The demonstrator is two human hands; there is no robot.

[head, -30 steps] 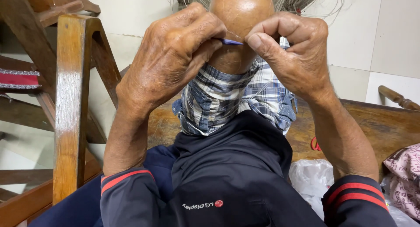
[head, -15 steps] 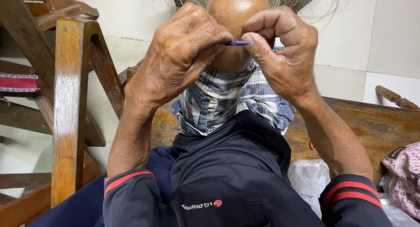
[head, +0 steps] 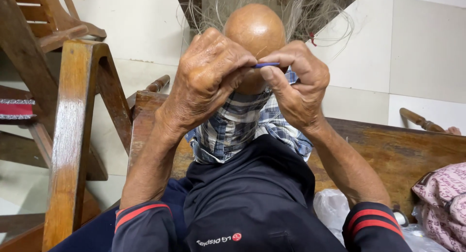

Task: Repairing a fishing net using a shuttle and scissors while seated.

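My left hand [head: 208, 84] and my right hand [head: 297, 89] are raised together in front of my bare bent knee [head: 255, 31]. Between their fingertips is a thin blue stick-like piece [head: 267, 65]. The right thumb and forefinger pinch its right end, and the curled left fingers close on its left end. Fine pale threads [head: 315, 14] spread out behind the knee. Checked blue-and-white shorts [head: 238, 130] and a dark top with red-striped cuffs [head: 247, 203] lie below the hands.
A wooden chair frame [head: 73, 135] stands at the left over a pale tiled floor [head: 422, 48]. I sit on a wooden bench [head: 403, 150]. A pink patterned cloth [head: 444, 203] and a white plastic bag [head: 332, 208] lie at the right.
The hands and the blue piece sit lower in the picture, and more of the knee and threads shows above them. Both hands keep the same pinch.
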